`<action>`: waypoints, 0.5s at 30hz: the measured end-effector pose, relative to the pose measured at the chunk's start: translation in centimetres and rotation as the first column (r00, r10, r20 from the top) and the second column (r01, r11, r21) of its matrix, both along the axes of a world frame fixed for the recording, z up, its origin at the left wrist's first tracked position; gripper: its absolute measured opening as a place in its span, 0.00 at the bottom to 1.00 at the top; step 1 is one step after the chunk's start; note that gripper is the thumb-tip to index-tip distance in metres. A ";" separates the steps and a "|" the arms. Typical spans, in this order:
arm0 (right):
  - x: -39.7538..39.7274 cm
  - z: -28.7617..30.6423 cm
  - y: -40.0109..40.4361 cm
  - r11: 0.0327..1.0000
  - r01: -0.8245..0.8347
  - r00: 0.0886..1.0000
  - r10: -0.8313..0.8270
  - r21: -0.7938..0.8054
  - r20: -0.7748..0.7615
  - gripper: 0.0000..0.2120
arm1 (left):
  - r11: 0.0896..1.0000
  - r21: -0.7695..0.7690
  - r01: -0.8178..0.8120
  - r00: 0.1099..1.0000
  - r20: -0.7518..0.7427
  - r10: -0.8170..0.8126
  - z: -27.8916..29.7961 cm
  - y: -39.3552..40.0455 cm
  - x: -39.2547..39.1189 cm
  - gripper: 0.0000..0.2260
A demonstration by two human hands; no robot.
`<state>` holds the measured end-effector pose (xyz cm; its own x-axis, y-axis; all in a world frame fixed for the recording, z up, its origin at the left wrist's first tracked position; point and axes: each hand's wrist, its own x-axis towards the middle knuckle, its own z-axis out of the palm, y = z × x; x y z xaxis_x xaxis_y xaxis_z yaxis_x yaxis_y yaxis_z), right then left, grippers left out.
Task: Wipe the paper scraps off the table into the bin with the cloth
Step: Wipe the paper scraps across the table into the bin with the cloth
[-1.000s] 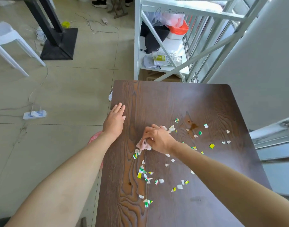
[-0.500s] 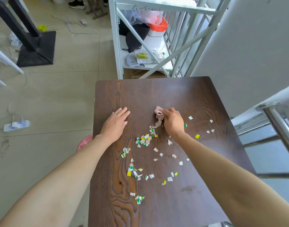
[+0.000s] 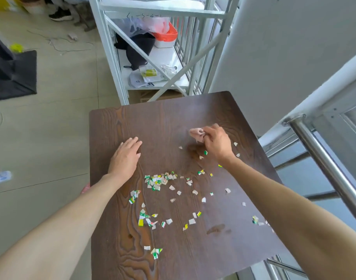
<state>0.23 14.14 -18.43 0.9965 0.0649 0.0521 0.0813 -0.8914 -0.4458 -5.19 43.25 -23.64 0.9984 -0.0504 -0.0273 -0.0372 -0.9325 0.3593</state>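
Note:
Small white, green and yellow paper scraps [image 3: 160,179] lie scattered over the middle of the dark wooden table [image 3: 152,122], with a denser pile near the centre and loose bits toward the near and right edges. My right hand [image 3: 217,143] grips a crumpled pink cloth [image 3: 197,134] at the far right part of the tabletop, beyond most scraps. My left hand [image 3: 125,157] rests flat, fingers apart, near the table's left edge. A sliver of the pink bin [image 3: 85,187] shows under the left edge, mostly hidden by my left forearm.
A white metal shelf rack [image 3: 112,57] holding bags and a container stands just past the table's far edge. A steel railing [image 3: 322,156] runs along the right side. The tiled floor on the left has cables, a power strip [image 3: 0,176] and a black stand base [image 3: 13,75].
My right hand has carried the cloth from the left-centre of the table away to the far right. Scraps it swept are bunched near the centre. My left hand stayed flat by the left edge.

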 end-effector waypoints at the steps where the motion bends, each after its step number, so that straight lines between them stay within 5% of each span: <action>1: 1.1 0.0 -1.5 0.997 0.071 0.998 -0.071 -0.013 0.000 0.14 | 1.000 -0.009 0.026 1.000 0.007 -0.026 0.0 -0.5 0.4 0.20; 6: 2.7 -2.5 -4.9 0.976 0.201 0.965 -0.211 -0.081 -0.155 0.18 | 0.987 -0.061 0.148 0.989 0.007 -0.148 0.0 -3.9 2.4 0.21; 9: 0.7 -3.7 -2.9 0.978 0.206 0.971 -0.208 -0.031 -0.117 0.20 | 0.984 -0.092 0.152 0.988 -0.016 -0.154 -0.2 -5.7 3.3 0.21; 15: -6.2 -4.3 3.9 0.998 -0.016 0.993 0.022 0.062 -0.112 0.21 | 0.986 -0.118 0.118 0.992 -0.039 -0.123 -0.7 -6.3 3.4 0.21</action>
